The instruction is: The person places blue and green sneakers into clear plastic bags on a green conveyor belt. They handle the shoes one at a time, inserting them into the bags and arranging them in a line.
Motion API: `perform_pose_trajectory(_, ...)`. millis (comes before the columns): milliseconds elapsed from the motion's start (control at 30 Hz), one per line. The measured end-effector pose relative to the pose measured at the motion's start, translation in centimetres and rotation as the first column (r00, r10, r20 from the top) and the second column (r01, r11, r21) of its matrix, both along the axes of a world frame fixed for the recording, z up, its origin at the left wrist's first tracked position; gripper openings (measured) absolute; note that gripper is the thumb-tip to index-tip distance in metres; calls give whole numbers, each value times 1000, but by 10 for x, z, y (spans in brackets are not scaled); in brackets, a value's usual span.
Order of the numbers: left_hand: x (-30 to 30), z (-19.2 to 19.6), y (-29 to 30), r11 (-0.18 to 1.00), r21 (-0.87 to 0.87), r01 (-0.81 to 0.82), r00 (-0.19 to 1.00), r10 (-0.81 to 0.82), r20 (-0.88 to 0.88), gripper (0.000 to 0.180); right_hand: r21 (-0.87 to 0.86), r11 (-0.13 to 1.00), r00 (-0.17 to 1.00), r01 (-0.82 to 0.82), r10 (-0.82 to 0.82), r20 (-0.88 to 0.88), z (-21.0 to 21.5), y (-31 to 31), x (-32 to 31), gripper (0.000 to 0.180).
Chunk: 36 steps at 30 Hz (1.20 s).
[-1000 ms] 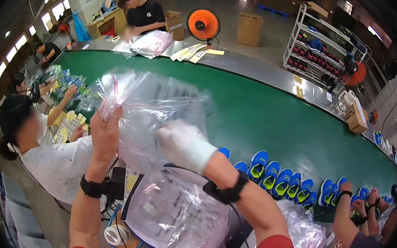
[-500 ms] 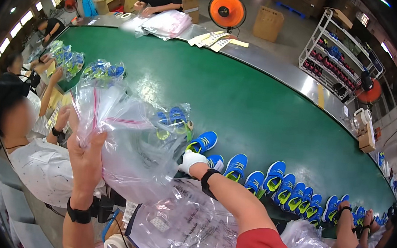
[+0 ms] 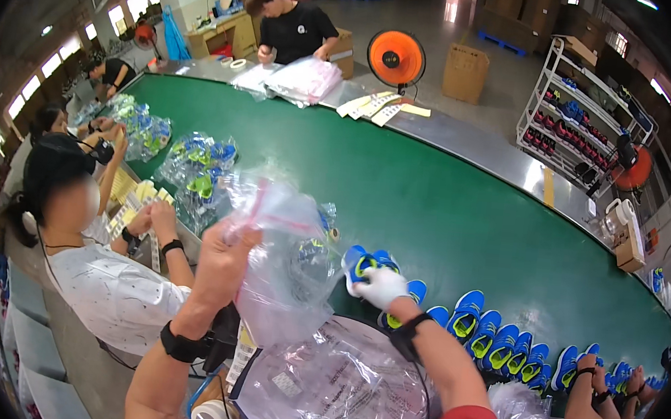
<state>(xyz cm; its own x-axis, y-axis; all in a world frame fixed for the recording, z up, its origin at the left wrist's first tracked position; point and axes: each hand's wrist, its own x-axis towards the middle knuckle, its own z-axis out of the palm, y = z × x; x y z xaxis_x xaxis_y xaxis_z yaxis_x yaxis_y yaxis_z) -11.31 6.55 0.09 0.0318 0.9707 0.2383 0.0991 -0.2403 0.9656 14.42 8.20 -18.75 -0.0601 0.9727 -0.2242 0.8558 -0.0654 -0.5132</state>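
Note:
My left hand [image 3: 225, 262], bare, is closed around the gathered edge of a clear plastic bag [image 3: 283, 289] with a pink zip strip. The bag hangs open toward the right over the near edge of the green belt. In a white glove, my right hand [image 3: 382, 287] grips a pair of blue sneakers [image 3: 358, 262] with lime-green linings, just right of the bag. Its fingertips are partly hidden and a little blurred. Below both hands lies a pile of clear printed bags [image 3: 326, 390].
Blue sneakers [image 3: 503, 344] line the near side of the green belt [image 3: 434, 195] to the right. Bagged shoes [image 3: 199, 160] lie at the left, beside a co-worker in a white shirt [image 3: 113, 293] handling yellow labels. A white tape roll [image 3: 210, 418] sits below.
The view has shifted. My left hand has carried the bag rightward. My right hand, earlier at one sneaker beside another, now has two sneakers together. The co-worker's hands have moved to the labels.

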Motion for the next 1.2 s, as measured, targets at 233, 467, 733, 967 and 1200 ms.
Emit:
perform_pose_trajectory(233, 51, 6, -12, 984, -53, 171, 977, -163, 139, 15, 98, 899, -43, 426, 129, -991, 182, -114, 87, 74)
perform_pose_trajectory(467, 106, 37, -42, 958, 78, 277, 960, -271, -75, 12, 557, 806, 970, -201, 242, 1, 204, -164, 69, 32)
perform_pose_trajectory(733, 227, -3, -78, 696, 416, 586, 720, -211, -662, 15, 558, 786, 962, -268, 189, 196, 136, -175, 52, 18)
perform_pose_trajectory(967, 239, 38, -135, 397, -88, 913, 139, -509, -849, 26, 751, 475, 836, -459, 518, 183, 142, -167, 70, 12)
perform_pose_trajectory(1200, 158, -9, -125, 606, 44, 794, 426, -505, -751, 27, 418, 882, 841, 219, 47, -539, 77, -134, 53, 14)
